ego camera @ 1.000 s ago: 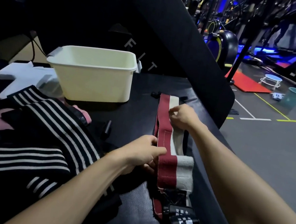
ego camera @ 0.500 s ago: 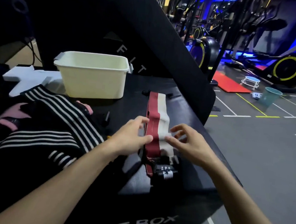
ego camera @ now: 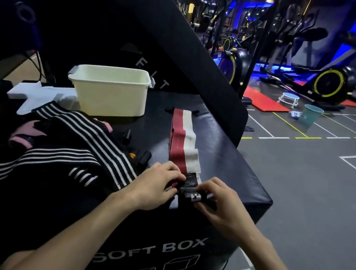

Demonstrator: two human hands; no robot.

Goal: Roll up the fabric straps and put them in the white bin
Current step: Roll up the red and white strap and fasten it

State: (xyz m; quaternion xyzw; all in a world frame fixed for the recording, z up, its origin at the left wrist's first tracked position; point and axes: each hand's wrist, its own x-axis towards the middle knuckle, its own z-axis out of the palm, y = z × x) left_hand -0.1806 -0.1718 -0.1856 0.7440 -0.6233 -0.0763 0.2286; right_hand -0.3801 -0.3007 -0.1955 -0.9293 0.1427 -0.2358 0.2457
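Gripping now the red-and-white strap [ego camera: 183, 144] near end, both hands [ego camera: 187, 195]

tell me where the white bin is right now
In the head view the white bin stands at the far left of the black box top, behind the striped straps and left of the red and white strap.

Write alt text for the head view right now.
Both hands, left hand and right hand, pinch the near black end of a red and white strap laid flat on a black box. A white bin stands behind, striped straps left.
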